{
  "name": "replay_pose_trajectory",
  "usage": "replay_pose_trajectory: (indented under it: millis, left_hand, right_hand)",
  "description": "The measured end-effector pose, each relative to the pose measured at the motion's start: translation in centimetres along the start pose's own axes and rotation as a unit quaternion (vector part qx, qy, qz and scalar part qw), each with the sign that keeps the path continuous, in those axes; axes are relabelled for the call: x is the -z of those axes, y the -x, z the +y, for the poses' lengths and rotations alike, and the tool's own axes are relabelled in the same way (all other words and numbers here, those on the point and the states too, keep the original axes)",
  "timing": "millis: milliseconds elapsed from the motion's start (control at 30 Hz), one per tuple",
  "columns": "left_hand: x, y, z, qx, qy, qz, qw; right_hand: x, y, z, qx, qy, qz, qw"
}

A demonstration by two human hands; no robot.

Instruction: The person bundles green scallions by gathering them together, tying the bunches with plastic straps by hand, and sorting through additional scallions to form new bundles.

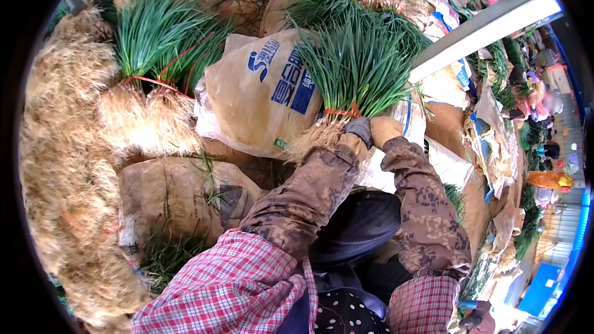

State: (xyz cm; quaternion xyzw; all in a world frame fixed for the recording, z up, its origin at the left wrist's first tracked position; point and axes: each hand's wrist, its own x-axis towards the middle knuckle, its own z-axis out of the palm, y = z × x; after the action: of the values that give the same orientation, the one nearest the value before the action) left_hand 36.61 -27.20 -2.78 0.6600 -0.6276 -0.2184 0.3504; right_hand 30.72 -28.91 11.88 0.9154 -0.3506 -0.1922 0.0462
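Note:
A bunch of long-leaved green seedlings (pixel 359 65), onion-like with pale stringy roots (pixel 318 136), lies in front of me with its leaves pointing away. An orange-red tie (pixel 341 112) circles it just above the roots. My left hand (pixel 357 135), in a grey and tan glove, is closed at the base of the stems, beside the tie. Right against it is my right hand (pixel 385 130) in a tan glove, its fingers curled at the right side of the bunch. What those fingers grip is hidden.
Two tied bunches (pixel 154 43) stand at the left, beside a long heap of rooted seedlings (pixel 68 148). A printed plastic sack (pixel 253 86) and a worn sack (pixel 167 195) lie nearby. A white metal beam (pixel 489 28) slants across the upper right. Other people (pixel 535 96) are farther off right.

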Motion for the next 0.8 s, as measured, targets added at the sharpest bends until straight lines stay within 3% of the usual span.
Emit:
replay_pose_trajectory:
  millis: [67, 167, 267, 400, 500, 567, 633, 667, 700, 733, 800]
  left_hand:
    - [1.0, 0.3, -0.5, 0.019, 0.011, -0.03, 0.999]
    - [2.6, 0.9, -1.1, 0.035, 0.034, -0.04, 0.998]
    - [3.3, 1.6, -1.2, 0.044, 0.04, -0.043, 0.997]
    - [4.3, 2.9, -0.9, 0.058, 0.042, -0.038, 0.997]
    - [4.8, 3.6, -0.7, 0.056, 0.028, -0.039, 0.997]
    - [-0.5, 2.6, -5.2, -0.011, -0.04, -0.084, 0.996]
    - [-3.4, 1.1, -4.8, 0.028, -0.031, -0.006, 0.999]
    - [-3.3, 1.7, -4.7, 0.049, 0.05, -0.011, 0.997]
    - [-1.2, 3.0, -3.6, 0.067, 0.13, -0.018, 0.989]
    - [2.4, 4.9, -1.7, 0.009, 0.149, -0.007, 0.989]
    - [10.6, 7.6, 4.2, 0.044, 0.157, 0.003, 0.987]
  right_hand:
    - [3.3, 1.1, -1.4, 0.018, 0.014, -0.06, 0.998]
    - [7.2, 4.6, -4.3, -0.034, -0.06, -0.037, 0.997]
    - [3.7, 5.3, -4.4, -0.059, -0.111, 0.007, 0.992]
    - [6.0, 8.2, -6.5, -0.03, -0.141, 0.068, 0.987]
    - [6.1, 9.4, -7.7, -0.061, -0.158, 0.066, 0.983]
    - [6.2, 9.8, -7.7, -0.052, -0.173, 0.029, 0.983]
    - [6.9, 9.8, -8.0, -0.079, -0.191, 0.044, 0.978]
    - [6.8, 9.8, -7.6, -0.071, -0.256, 0.09, 0.96]
    - [6.2, 9.7, -6.7, -0.063, -0.318, 0.139, 0.936]
    - [5.5, 9.4, -5.7, -0.055, -0.379, 0.188, 0.905]
    - [3.2, 8.6, -4.2, -0.065, -0.431, 0.208, 0.876]
